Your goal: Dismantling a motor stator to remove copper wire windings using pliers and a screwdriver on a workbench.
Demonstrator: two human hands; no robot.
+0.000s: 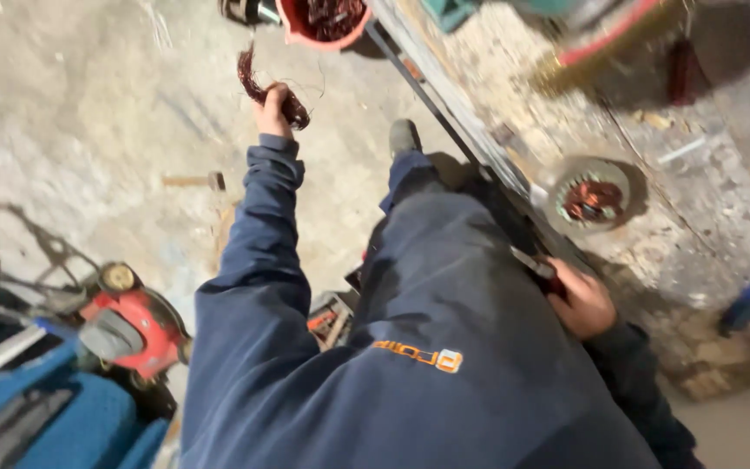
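Observation:
My left hand (273,108) is stretched out over the floor and shut on a tangled bundle of reddish copper wire (253,82), just below a red bucket (319,33) that holds more of the same wire. My right hand (582,300) rests at the edge of a dusty workbench (696,217), closed on a small tool (533,262) with a flat metal tip. A round metal motor part (590,195) with copper windings inside lies on the bench just beyond that hand. I wear dark blue work clothes.
A red and black machine (132,323) and blue equipment (54,417) stand at the lower left. A hammer (194,181) lies on the concrete floor. A blue object (746,304) sits on the bench at right, with a red-rimmed item (605,35) at the top.

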